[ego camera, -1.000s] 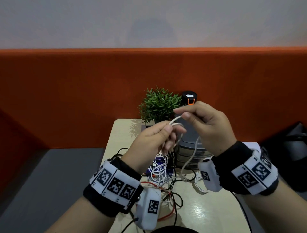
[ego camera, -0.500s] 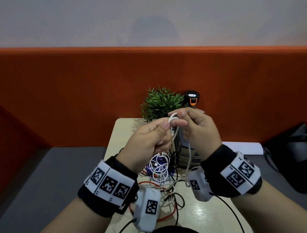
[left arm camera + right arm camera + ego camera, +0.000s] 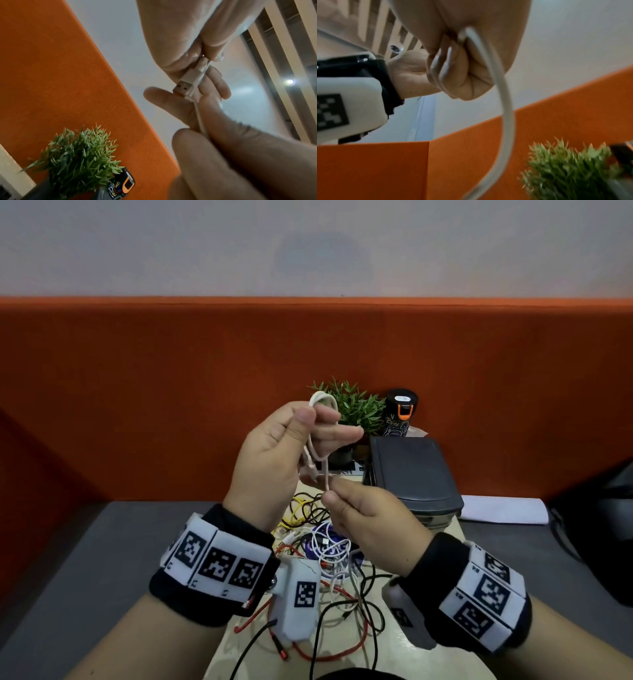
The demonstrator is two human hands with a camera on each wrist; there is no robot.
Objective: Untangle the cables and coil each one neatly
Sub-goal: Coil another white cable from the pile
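My left hand [image 3: 315,422] is raised above the table and grips a white cable [image 3: 327,474] folded into short loops; one loop [image 3: 322,400] sticks out above the thumb. In the left wrist view the cable's USB plug [image 3: 182,86] lies against those fingers. Just below, my right hand [image 3: 329,496] pinches the same cable, which hangs down in the right wrist view as a white cable [image 3: 505,108]. A tangle of cables [image 3: 329,546] in white, black, red and yellow lies on the table under both hands.
The beige table [image 3: 428,655] is narrow. At its far end stand a small green plant [image 3: 352,409], a black bottle with an orange clip [image 3: 400,409] and a dark stacked box [image 3: 411,470]. An orange partition runs behind. White paper [image 3: 500,508] lies right.
My left hand has risen with the folded cable. My right hand has dropped from beside it to below it, still pinching the white cable.
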